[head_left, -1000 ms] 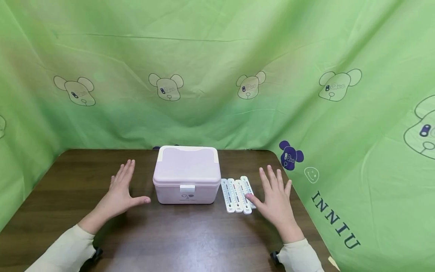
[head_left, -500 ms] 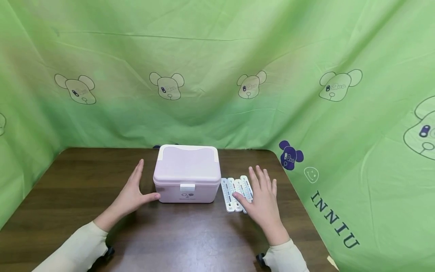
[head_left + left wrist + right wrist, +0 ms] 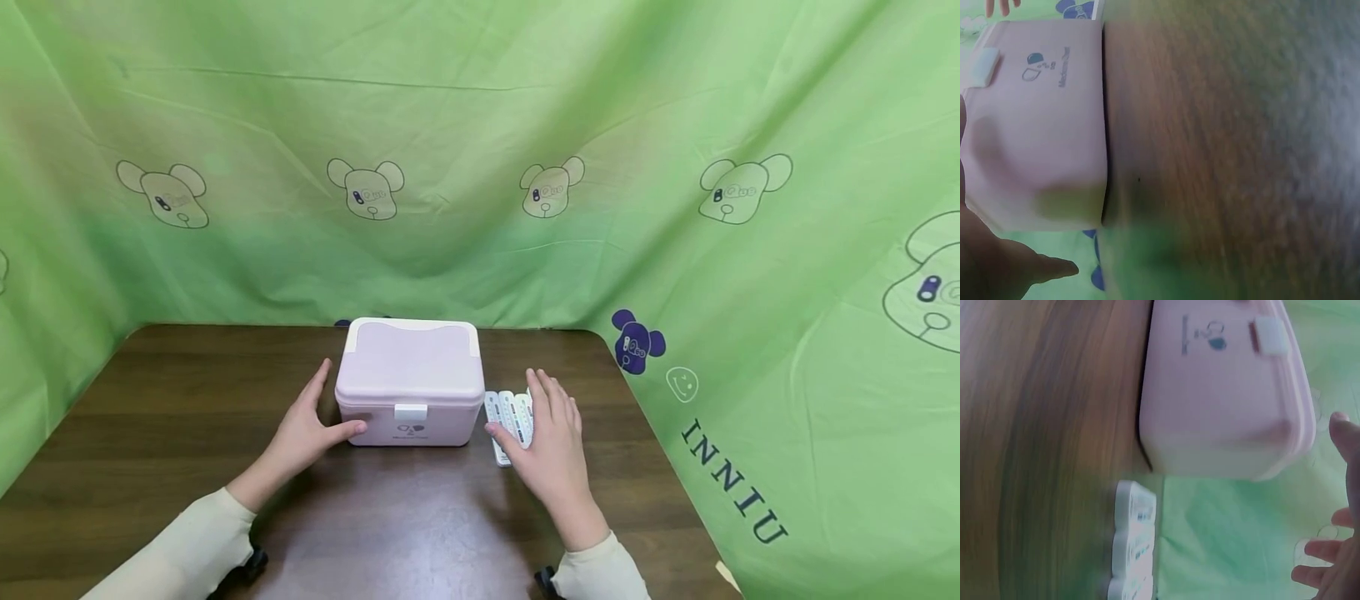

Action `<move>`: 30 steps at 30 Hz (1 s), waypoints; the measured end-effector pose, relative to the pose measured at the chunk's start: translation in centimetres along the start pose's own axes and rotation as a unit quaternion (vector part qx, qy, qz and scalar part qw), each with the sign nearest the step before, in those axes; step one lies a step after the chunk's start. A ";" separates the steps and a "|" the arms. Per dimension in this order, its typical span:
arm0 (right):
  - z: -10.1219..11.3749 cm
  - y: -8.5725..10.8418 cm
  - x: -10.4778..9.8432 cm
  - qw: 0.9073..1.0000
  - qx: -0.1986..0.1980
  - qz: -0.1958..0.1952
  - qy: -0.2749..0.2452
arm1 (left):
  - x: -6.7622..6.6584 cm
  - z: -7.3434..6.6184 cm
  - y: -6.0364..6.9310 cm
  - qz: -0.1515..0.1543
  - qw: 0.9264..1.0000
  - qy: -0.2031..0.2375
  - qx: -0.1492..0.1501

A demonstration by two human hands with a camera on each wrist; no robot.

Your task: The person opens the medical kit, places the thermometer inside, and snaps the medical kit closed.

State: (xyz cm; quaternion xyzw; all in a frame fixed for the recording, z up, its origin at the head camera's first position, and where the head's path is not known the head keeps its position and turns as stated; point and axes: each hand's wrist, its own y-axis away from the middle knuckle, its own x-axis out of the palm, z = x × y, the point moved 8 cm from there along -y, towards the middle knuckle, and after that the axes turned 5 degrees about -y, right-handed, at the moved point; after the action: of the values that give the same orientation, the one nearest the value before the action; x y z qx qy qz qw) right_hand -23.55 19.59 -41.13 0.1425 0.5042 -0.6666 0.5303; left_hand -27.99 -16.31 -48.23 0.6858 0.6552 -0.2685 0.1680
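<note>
A pale pink lidded box [image 3: 412, 367] with a white latch [image 3: 410, 412] stands closed on the brown table. My left hand [image 3: 302, 433] is at its left side, thumb in front of the lower left corner; contact cannot be told. Over the white thermometer-like strips [image 3: 504, 408], right of the box, my right hand [image 3: 550, 450] is spread and partly hides them. In the left wrist view the box front [image 3: 1054, 125] shows beside my left hand [image 3: 997, 256]. The right wrist view has the box [image 3: 1222, 394], strips [image 3: 1132, 540] and my right hand [image 3: 1341, 550], holding nothing.
A green curtain [image 3: 450, 258] with bear-head prints hangs behind the table and along its right side. The brown wooden table [image 3: 405, 517] extends in front of the box and to its left. Dark bands are visible at both wrists.
Both hands have moved inward toward the box, the left to the right and the right to the left. My right hand now covers more of the strips. The box stays closed in place.
</note>
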 end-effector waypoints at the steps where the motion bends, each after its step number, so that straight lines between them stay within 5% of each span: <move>1: 0.3 0.0 0.0 1.000 0.000 -0.007 -0.006 | 0.0 -0.1 0.0 -0.001 1.000 0.003 0.001; 19: 5.8 1.3 1.4 0.995 0.026 -0.086 -0.041 | 1.0 -0.6 -0.3 -0.030 0.998 0.052 -0.005; 30: 8.7 2.0 3.9 0.996 0.024 -0.079 -0.043 | 1.4 -0.9 -0.2 -0.071 0.994 0.084 0.008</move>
State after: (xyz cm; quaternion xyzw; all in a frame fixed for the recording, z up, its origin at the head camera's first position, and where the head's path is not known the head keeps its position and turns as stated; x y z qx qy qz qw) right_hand -20.43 10.36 -41.05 0.0865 0.4743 -0.7240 0.4933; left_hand -28.07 -14.69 -48.33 0.6594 0.7116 -0.2263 0.0869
